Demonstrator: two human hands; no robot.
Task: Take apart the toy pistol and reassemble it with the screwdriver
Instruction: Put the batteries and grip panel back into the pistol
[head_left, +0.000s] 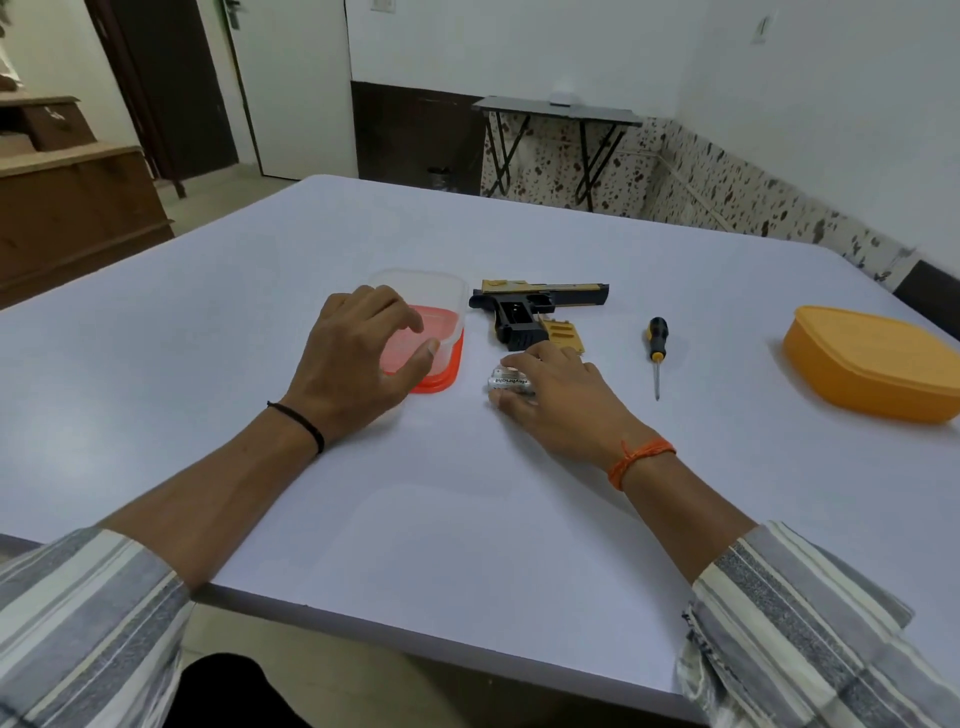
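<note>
A: Right, status?

B: Early teardown, I'd say. Black-and-gold plastic toy pistol (537, 310) lies on its side at frame centre on the pale table (467, 519); a gold grip panel (561, 338) sits against the grip, loose or attached I can't tell.

A: Hands?

B: My right hand (561, 400) grasps silver cylindrical batteries (509, 383), just below the pistol. My left hand (358, 358) is released, fingers loosely curved over the clear plastic tub with red base (441, 291), left of centre.

A: Screwdriver?

B: Black-and-yellow-handled screwdriver (656, 353) untouched, right of the pistol. Orange lidded box (872, 364) at far right.

A: Next?

B: Probably drop the batteries in the tub, then take the screwdriver.
</note>
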